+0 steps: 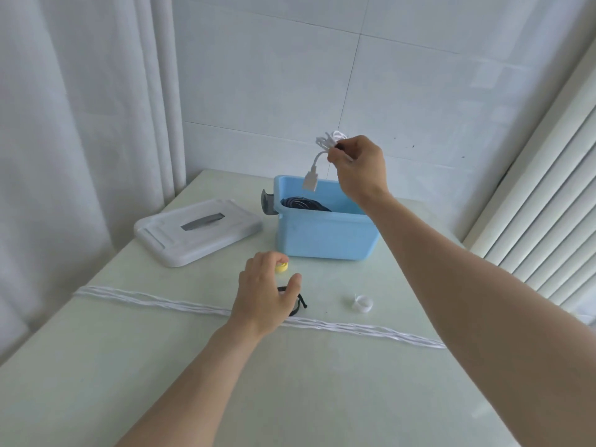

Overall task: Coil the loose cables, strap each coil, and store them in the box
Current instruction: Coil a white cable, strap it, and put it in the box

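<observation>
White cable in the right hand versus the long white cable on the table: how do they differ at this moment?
The white cable in the right hand is bunched into a small coil; the long white cable on the table lies stretched out in loose strands. The coiled one is held up above the blue box by the right hand, connector dangling; the long one rests flat, ungripped. Both are white.

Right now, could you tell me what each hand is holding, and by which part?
The right hand pinches the coiled white cable at its strapped middle, above the blue box. The left hand holds nothing.
</observation>
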